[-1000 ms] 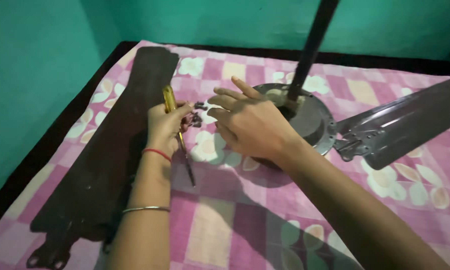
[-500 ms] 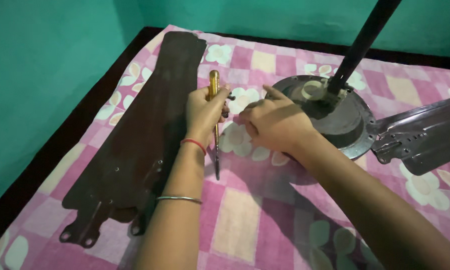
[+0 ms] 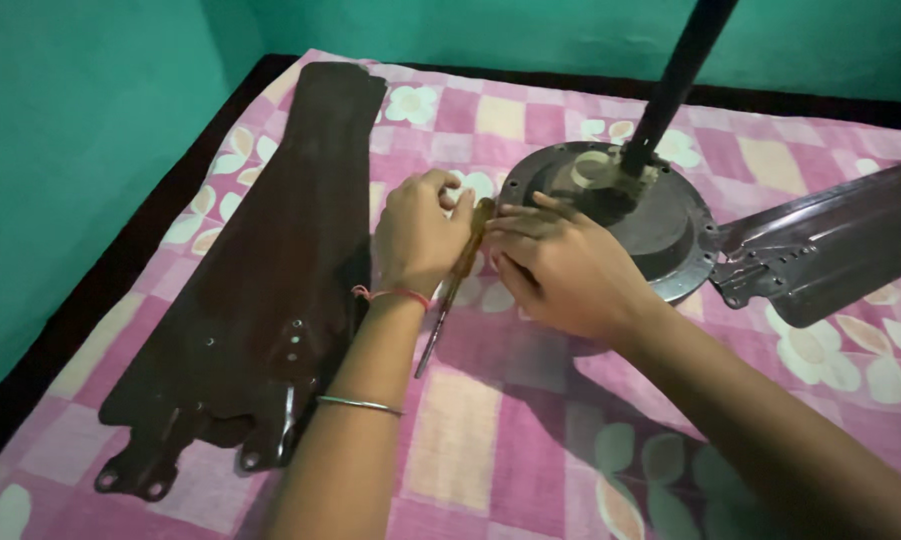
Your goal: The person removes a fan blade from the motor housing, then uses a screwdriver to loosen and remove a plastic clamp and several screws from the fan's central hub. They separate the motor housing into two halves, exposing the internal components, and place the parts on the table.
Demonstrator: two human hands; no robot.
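My left hand (image 3: 417,238) is closed around a screwdriver (image 3: 457,275) with a yellow handle, whose metal shaft slants down toward me over the pink checked sheet (image 3: 470,440). My right hand (image 3: 565,268) lies just right of it, with its outstretched fingertips touching the handle's top. Both hands sit between a detached dark brown fan blade (image 3: 270,260) on the left and the round grey fan motor housing (image 3: 670,240) on the right. The small screws seen earlier are hidden under my hands.
A dark rod (image 3: 675,75) rises from the motor housing toward the top of the view. A second brown blade (image 3: 840,240) is still bolted to the housing at the right. Teal walls (image 3: 80,140) close in on the left and back.
My left hand has tipped the screwdriver from upright to slanting right, and the handle now meets my right fingertips. My right hand drew in against it. The view shifted slightly.
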